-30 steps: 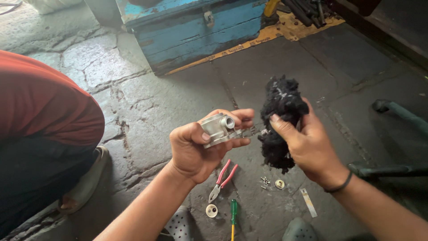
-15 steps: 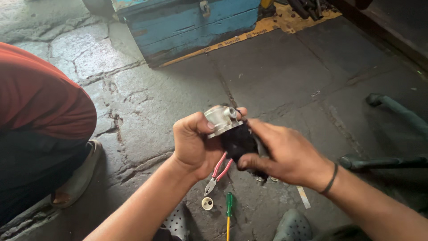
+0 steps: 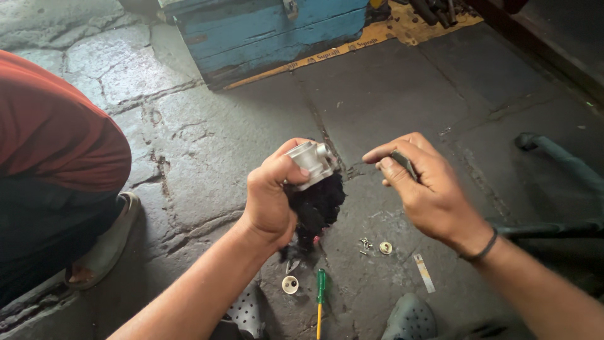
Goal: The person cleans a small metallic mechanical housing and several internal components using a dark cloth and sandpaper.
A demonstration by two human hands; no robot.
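Note:
My left hand (image 3: 270, 201) grips a silver cast metal part (image 3: 311, 160) with a round port on its side. A wad of black rag (image 3: 318, 211) hangs from the same hand, just below the part. To the right and apart from it, my right hand (image 3: 428, 189) pinches a small slim dark piece (image 3: 402, 162) between thumb and fingers; I cannot tell what the piece is. Both hands hover over a cracked stone floor.
On the floor below lie a green-handled screwdriver (image 3: 321, 289), a white round cap (image 3: 290, 284), small screws (image 3: 364, 244), a metal ring (image 3: 385, 248) and a thin strip (image 3: 424, 272). A blue wooden box (image 3: 270, 31) stands ahead. A person in red (image 3: 56, 132) crouches left. Dark metal tubing (image 3: 553, 154) lies right.
The black rag passed from my right hand to my left, under the metal part. My right hand drew away to the right, now pinching a small dark piece. The rag now hides the red pliers.

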